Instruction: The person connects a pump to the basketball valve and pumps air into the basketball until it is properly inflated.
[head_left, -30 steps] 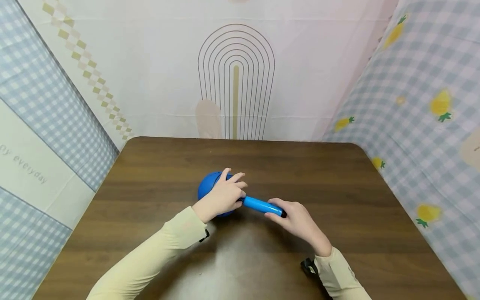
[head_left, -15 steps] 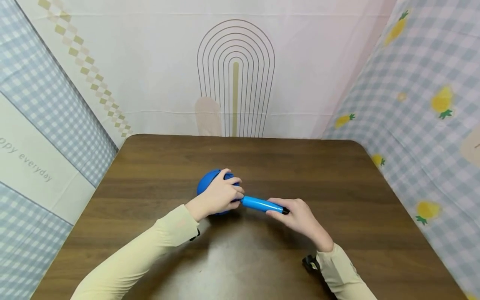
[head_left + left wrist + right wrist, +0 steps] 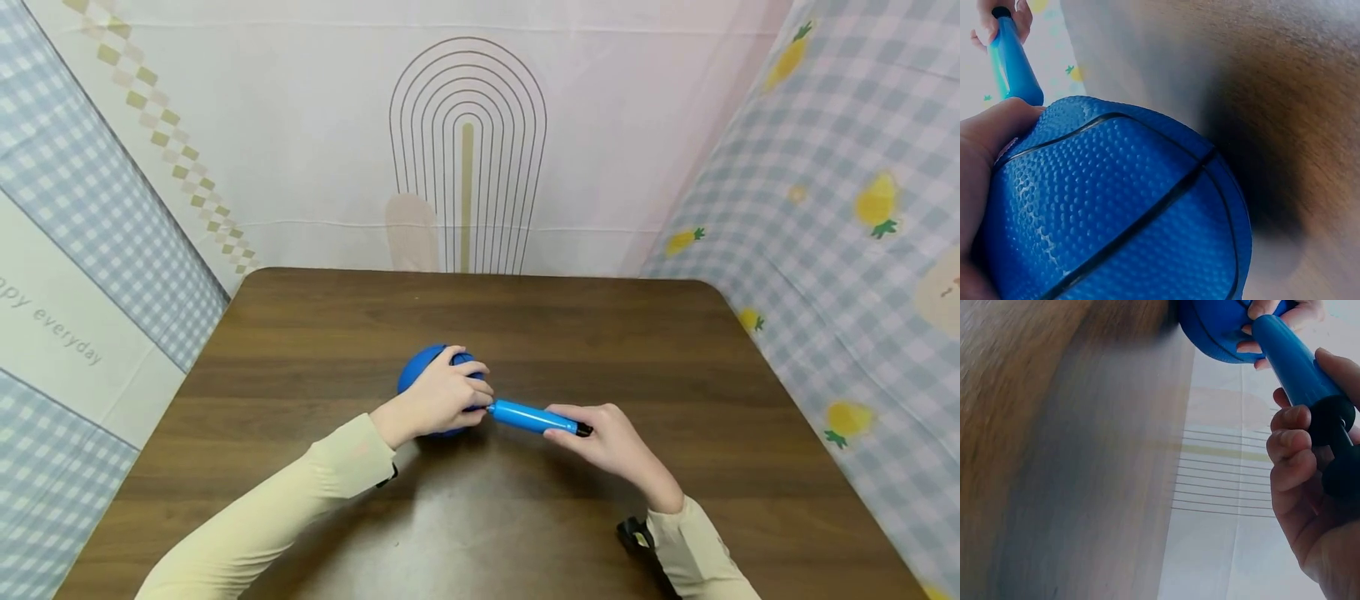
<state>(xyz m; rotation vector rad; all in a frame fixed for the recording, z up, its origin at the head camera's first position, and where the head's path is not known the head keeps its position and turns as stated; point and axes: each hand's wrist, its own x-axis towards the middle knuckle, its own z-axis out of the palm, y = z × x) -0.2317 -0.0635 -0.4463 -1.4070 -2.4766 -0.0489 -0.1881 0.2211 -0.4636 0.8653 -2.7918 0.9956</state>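
A blue pebbled ball with black seam lines, like a small basketball, is gripped by my left hand, its fingers spread over the right side. In the left wrist view the ball fills much of the picture. My right hand holds a blue hand pump by its black-handled end. The pump's narrow tip points at the ball beside my left fingertips; whether it is in the ball cannot be told. In the right wrist view a short rod shows between the barrel and the black handle.
Both hands work above a dark brown wooden table with rounded far corners. A pale printed cloth hangs behind it, and checked cloths hang at the sides. A black device sits at the right wrist.
My right hand and the pump have shifted a little to the right. The pump's thin tip now shows at my left fingertips. My left hand keeps its hold on the ball.
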